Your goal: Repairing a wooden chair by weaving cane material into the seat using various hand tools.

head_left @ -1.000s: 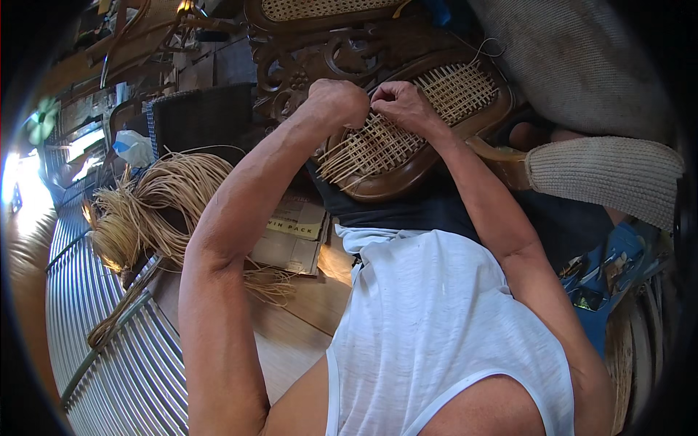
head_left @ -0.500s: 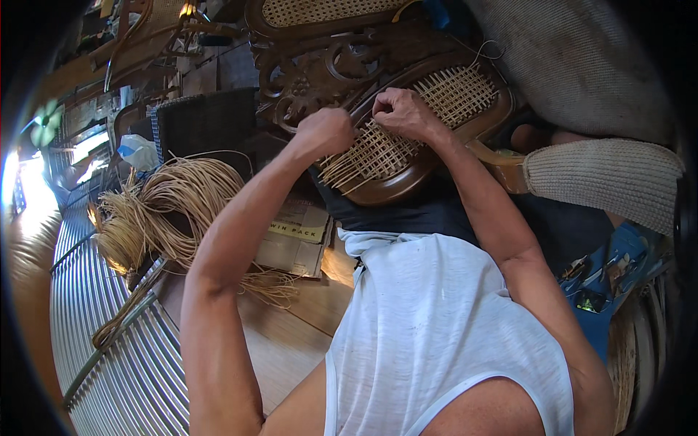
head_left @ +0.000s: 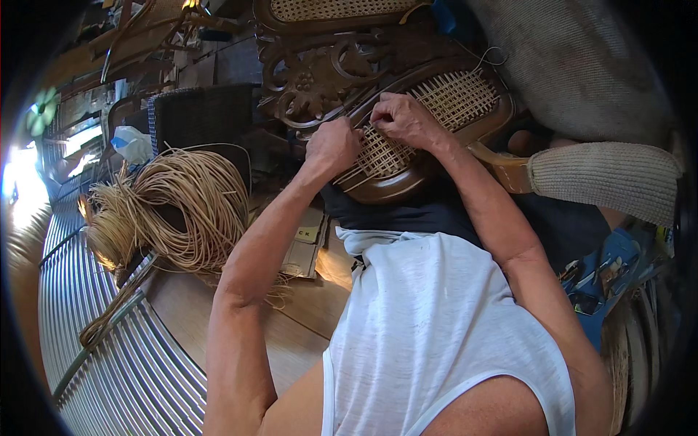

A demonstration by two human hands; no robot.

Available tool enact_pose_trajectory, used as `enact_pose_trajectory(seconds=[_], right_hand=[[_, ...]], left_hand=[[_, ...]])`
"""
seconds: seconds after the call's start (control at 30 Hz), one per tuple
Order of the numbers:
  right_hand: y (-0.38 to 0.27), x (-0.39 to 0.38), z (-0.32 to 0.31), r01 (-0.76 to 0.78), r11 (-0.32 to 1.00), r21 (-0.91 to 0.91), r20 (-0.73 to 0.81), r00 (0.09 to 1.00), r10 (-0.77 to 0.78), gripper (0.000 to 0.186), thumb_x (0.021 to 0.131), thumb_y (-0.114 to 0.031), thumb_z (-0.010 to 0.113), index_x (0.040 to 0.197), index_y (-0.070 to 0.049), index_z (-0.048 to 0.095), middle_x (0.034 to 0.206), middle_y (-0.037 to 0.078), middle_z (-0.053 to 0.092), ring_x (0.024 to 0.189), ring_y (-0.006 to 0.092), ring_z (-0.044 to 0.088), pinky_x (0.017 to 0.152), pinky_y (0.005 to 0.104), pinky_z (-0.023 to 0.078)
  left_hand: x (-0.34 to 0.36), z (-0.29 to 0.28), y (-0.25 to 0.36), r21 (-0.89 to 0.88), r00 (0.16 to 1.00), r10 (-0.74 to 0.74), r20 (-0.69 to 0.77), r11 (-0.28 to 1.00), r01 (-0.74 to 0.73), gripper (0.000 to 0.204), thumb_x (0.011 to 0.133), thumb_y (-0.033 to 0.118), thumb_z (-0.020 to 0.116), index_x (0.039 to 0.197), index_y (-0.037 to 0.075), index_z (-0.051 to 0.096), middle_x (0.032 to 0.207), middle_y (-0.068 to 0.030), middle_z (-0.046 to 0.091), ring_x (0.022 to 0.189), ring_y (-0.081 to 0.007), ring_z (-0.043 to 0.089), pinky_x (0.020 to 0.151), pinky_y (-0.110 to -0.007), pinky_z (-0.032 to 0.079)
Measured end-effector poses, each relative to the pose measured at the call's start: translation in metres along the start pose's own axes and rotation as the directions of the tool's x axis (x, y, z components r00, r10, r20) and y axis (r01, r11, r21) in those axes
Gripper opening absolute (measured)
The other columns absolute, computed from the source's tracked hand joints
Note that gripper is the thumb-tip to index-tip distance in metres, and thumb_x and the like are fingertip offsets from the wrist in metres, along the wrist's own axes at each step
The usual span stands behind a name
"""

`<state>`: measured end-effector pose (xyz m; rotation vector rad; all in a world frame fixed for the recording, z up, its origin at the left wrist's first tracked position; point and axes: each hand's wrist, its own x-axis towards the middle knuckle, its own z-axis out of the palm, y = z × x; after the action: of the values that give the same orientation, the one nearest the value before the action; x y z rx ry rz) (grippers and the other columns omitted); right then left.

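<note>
An oval, dark wooden chair frame point(head_left: 396, 190) lies across my lap, with a panel of pale cane weave point(head_left: 389, 156) inside it. My left hand point(head_left: 334, 147) is closed at the panel's left end, its curled fingertips at a cane strand mostly hidden by the hand. Closer to the middle, at the weave's upper edge, my right hand point(head_left: 407, 122) pinches a strand between thumb and forefinger; the exact grip is too fine to see. Loose strand ends stick out at the lower left of the weave. A thin cane loop point(head_left: 494, 57) rises beyond its right end.
Carved dark wood point(head_left: 305, 83) joins the frame to another cane panel point(head_left: 334, 9). A large coil of cane point(head_left: 193, 203) lies left of my arm, near flattened cardboard point(head_left: 302, 258). At right are a woven-covered armrest point(head_left: 603, 174) and tools on blue material point(head_left: 603, 280).
My left hand has come down slightly and to the right, nearer the weave. My right hand stays at almost the same spot on the panel. The view has shifted a little.
</note>
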<state>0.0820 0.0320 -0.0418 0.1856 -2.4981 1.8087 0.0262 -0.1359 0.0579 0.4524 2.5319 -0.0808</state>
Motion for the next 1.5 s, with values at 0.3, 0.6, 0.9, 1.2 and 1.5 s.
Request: enact_pose_trajectory(seconds=[0.3, 0.6, 0.9, 1.2, 1.5], right_hand=[[0.006, -0.003, 0.001, 0.080, 0.996, 0.047, -0.024, 0.997, -0.079, 0.011, 0.080, -0.006, 0.077, 0.090, -0.006, 0.074, 0.096, 0.007, 0.062, 0.099, 0.0270, 0.059, 0.084, 0.0385, 0.051], [-0.019, 0.010, 0.004, 0.000, 0.979, 0.204, 0.013, 1.000, -0.003, 0.017, 0.092, -0.017, 0.071, 0.105, -0.006, 0.072, 0.098, 0.007, 0.069, 0.095, 0.0228, 0.065, 0.094, 0.0368, 0.051], [-0.026, 0.022, -0.006, -0.103, 0.922, 0.373, 0.023, 0.995, 0.102, 0.021, 0.095, -0.024, 0.072, 0.101, -0.004, 0.076, 0.094, 0.003, 0.065, 0.089, 0.0117, 0.063, 0.082, 0.0279, 0.051], [0.015, 0.010, 0.002, -0.169, 0.962, 0.213, -0.064, 0.980, 0.187, 0.023, 0.085, -0.023, 0.074, 0.097, -0.004, 0.077, 0.093, 0.014, 0.070, 0.088, 0.0251, 0.069, 0.081, 0.0360, 0.056], [0.014, 0.009, 0.002, -0.138, 0.950, 0.281, -0.074, 0.984, 0.165, 0.021, 0.085, -0.019, 0.071, 0.096, -0.001, 0.073, 0.090, 0.016, 0.070, 0.085, 0.0263, 0.070, 0.080, 0.0366, 0.056]], left_hand=[[0.004, -0.025, 0.001, 0.040, 0.994, -0.018, 0.107, 0.999, 0.014, 0.048, 0.090, 0.050, 0.067, 0.097, 0.003, 0.074, 0.098, -0.0231, 0.072, 0.096, -0.0396, 0.069, 0.082, -0.047, 0.054], [-0.074, -0.060, -0.053, -0.138, 0.994, -0.053, -0.100, 0.990, 0.039, 0.048, 0.088, 0.044, 0.076, 0.076, -0.001, 0.065, 0.061, -0.0102, 0.059, 0.058, -0.0186, 0.055, 0.058, -0.036, 0.046], [-0.024, -0.067, -0.028, -0.115, 0.988, 0.069, -0.139, 0.990, -0.085, 0.030, 0.093, 0.035, 0.070, 0.096, 0.005, 0.072, 0.074, -0.0113, 0.067, 0.071, -0.0225, 0.065, 0.065, -0.037, 0.050], [0.010, -0.057, 0.012, 0.388, 0.965, 0.120, 0.233, 0.898, -0.206, 0.023, 0.092, 0.034, 0.063, 0.109, 0.025, 0.076, 0.108, -0.0107, 0.074, 0.105, -0.0308, 0.070, 0.087, -0.044, 0.056], [0.030, -0.075, 0.045, 0.559, 0.897, 0.096, 0.431, 0.752, -0.349, 0.028, 0.088, 0.023, 0.057, 0.105, 0.017, 0.078, 0.105, -0.0117, 0.075, 0.102, -0.0318, 0.072, 0.085, -0.044, 0.058]])
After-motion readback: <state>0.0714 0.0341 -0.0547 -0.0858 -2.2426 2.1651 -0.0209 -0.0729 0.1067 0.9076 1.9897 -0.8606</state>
